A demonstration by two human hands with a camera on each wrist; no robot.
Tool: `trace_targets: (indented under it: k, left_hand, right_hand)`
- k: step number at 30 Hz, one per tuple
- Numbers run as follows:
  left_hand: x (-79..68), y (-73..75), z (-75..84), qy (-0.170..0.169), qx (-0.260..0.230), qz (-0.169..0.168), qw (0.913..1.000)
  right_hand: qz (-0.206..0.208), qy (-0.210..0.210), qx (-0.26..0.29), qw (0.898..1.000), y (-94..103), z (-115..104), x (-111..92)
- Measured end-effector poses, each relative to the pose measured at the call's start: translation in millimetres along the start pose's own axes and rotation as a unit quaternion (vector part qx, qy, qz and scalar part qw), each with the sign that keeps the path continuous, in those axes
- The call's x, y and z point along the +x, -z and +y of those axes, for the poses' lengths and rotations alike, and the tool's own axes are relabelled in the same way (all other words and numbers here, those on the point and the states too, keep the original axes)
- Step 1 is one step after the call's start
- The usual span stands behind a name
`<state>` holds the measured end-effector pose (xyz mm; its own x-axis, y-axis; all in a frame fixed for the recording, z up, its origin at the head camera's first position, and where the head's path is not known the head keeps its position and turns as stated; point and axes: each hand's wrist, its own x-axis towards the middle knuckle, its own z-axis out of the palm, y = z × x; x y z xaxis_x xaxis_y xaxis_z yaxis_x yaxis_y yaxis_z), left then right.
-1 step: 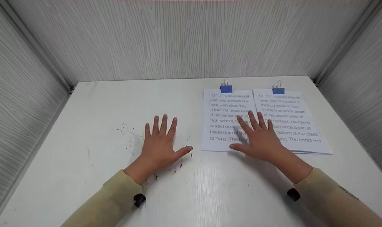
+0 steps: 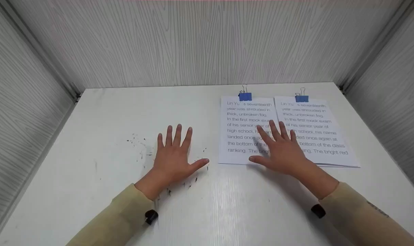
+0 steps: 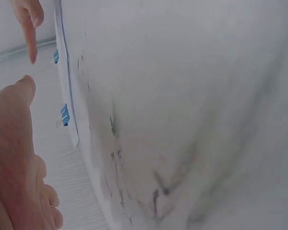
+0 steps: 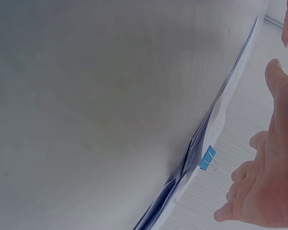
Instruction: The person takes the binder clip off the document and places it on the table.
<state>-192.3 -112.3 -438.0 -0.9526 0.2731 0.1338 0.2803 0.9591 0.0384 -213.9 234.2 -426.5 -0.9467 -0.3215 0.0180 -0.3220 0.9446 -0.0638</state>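
Observation:
My left hand (image 2: 172,164) is held palm down over the white table (image 2: 101,136), fingers straight and spread, holding nothing. To its right, two stacks of printed paper lie side by side, the left stack (image 2: 239,131) and the right stack (image 2: 318,130). A blue binder clip (image 2: 245,96) grips the top edge of the left stack, and another blue binder clip (image 2: 302,98) that of the right one. My right hand (image 2: 283,153), also spread and holding nothing, hovers over the inner lower parts of both stacks and hides some print. In the right wrist view a gap shows under this hand (image 4: 273,167).
Dark scuff marks (image 2: 169,192) dot the table around the left hand. A pale wood-grain panel (image 2: 207,44) stands behind the table, with similar side panels at left (image 2: 18,85) and right (image 2: 395,78). Lower edges of the sheets fan apart slightly in the right wrist view.

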Motion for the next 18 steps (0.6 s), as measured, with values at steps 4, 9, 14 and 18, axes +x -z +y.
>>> trace_targets:
  k: [4, 9, 14, 18]
  left_hand:
    - [-0.8, -0.9, 1.7, -0.001, -0.003, -0.002, 1.0000]
    - [3.8, -0.9, 8.1, -0.007, -0.001, -0.008, 0.9999]
    - [19.7, -0.4, 21.6, -0.015, 0.005, -0.017, 0.9997]
    - [36.8, -1.2, 34.7, -0.026, 0.000, -0.030, 0.9992]
  right_hand:
    - [-0.004, 0.001, 0.001, 1.000, -0.9, -1, -1]
    - [-0.010, 0.001, 0.006, 1.000, 0.8, -1, -1]
    - [-0.016, 0.001, 0.011, 1.000, 3.2, 3, 3]
    - [-0.026, -0.003, 0.011, 1.000, 3.1, 8, 9]
